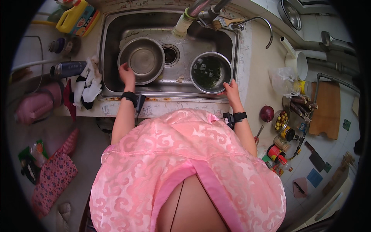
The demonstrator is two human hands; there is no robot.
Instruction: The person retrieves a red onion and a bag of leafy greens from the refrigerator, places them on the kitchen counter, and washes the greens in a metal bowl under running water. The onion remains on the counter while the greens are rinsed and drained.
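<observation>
Two metal basins stand in a stainless steel sink (185, 90). My left hand (127, 76) is at the near left rim of the wide metal basin (142, 61), which shows only its bare bottom or clear water; whether the fingers grip it I cannot tell. At the right, my right hand (230, 90) holds the near right rim of a smaller metal basin (211, 72), thumb over the edge. Dark green bits and bubbles lie in liquid inside that one. Between the basins is the drain (171, 55), partly behind the wide basin's rim.
A tap (184, 26) hangs over the sink's far side. Cloths (89, 84) and a dark blue bottle (68, 69) lie left of it. On the right counter are a red onion (266, 113), scissors (258, 134), jars and a curved thin spout (271, 32).
</observation>
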